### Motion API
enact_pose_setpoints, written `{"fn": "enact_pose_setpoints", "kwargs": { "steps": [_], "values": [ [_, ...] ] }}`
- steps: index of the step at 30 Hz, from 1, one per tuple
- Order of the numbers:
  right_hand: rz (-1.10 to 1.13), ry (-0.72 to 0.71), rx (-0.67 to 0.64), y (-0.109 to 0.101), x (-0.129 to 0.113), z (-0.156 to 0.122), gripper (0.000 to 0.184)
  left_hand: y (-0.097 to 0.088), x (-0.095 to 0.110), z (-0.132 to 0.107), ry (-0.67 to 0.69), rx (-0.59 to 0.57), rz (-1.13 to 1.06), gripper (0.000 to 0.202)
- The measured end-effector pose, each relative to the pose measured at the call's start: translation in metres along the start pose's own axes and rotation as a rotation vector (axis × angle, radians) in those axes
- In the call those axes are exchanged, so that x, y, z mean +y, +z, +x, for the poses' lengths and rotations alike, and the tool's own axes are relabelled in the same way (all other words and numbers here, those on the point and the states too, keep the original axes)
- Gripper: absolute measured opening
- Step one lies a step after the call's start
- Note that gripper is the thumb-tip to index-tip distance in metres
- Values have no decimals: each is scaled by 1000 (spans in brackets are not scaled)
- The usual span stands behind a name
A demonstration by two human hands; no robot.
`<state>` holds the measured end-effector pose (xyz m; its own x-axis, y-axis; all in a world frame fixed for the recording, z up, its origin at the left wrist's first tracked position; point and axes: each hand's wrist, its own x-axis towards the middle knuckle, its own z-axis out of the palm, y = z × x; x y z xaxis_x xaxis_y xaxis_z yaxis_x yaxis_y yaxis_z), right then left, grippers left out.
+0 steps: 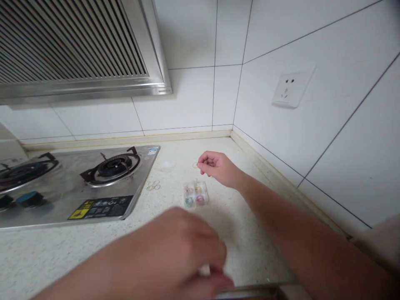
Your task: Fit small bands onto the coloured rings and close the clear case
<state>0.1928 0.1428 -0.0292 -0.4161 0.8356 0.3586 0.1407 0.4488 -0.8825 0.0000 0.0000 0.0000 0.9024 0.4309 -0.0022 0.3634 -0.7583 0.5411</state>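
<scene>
My right hand (214,166) reaches over the counter, thumb and forefinger pinched on a thin yellow elastic band (194,165). Just below it sits a small clear box (196,195) with compartments, holding small bands in reddish, yellow, green and pink. Several loose thin bands (153,186) lie to its left, near the stove edge. In the foreground, my left hand (187,250) is large and blurred, its fingers curled in toward the thumb. Whatever the left fingers may hold is hidden. This hand is nearer to me than the box and apart from it.
A steel gas stove (115,200) with black burners takes up the left of the speckled counter (175,150). A crumpled clear piece (167,166) lies behind the loose bands. Above the stove hangs a range hood (156,50). A socket (289,89) is on the tiled right wall.
</scene>
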Motion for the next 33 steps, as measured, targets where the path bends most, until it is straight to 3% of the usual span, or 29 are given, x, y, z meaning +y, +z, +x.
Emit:
{"fn": "enact_pose_setpoints", "kwargs": {
  "steps": [2, 3, 5, 6, 7, 9, 13, 19, 33],
  "values": [
    [6, -5, 3, 0, 0, 0, 22, -41, -29, 11, -84, 348, 17, 37],
    [7, -8, 3, 0, 0, 0, 21, -52, -48, 17, -128, 542, -26, 38],
    [3, -12, -7, 1, -1, 0, 19, -57, -86, 27, -196, 854, -139, 33],
    [1, -12, -15, 1, -1, 0, 19, -54, -102, 30, -213, 951, -171, 32],
    [1, -9, -25, 1, -1, 0, 18, -47, -115, 32, -238, 977, -204, 31],
    [0, -3, -40, 1, 1, 0, 18, -33, -130, 33, -297, 907, -251, 28],
    [-8, 20, -52, 3, 5, 0, 21, -18, -130, 31, -273, 830, -307, 25],
    [-21, 63, -73, 4, 11, -1, 18, -19, -132, 30, -250, 752, -285, 23],
    [0, 80, -127, 8, 17, -2, 18, -14, -130, 31, -228, 735, -334, 25]
  ]
}}
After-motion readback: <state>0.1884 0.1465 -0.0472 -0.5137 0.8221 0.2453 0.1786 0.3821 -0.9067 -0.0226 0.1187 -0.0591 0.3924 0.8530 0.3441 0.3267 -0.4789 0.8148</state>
